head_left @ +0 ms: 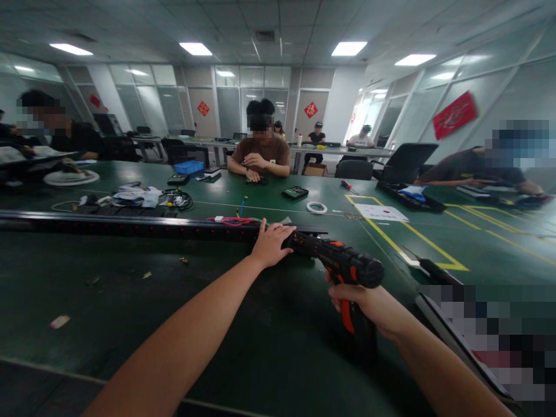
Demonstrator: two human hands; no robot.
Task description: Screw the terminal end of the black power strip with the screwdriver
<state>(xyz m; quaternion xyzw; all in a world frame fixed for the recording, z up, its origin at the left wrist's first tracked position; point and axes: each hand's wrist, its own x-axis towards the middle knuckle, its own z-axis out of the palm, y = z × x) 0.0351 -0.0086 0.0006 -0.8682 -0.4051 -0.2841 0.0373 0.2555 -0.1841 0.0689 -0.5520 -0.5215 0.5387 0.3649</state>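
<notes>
A long black bar (191,227) with a shiny upper edge and small red dots along its side lies across the table. My left hand (271,243) grips its right end, fingers over the top and thumb on the near side. Red and green wires (238,220) rest on the bar just left of that hand. In my right hand (360,298) is a black and orange cordless drill (347,260), held by its handle with the fingers around the trigger area. The drill's nose points left at the bar's end, close by my left hand; its tip is hard to make out.
Beyond the bar lie cables and plastic bags (139,196), a blue basket (189,167), a white ring (317,207) and a paper sheet (381,212). A dark pointed tool (434,269) lies at right. A person (263,150) sits opposite; others sit at both sides.
</notes>
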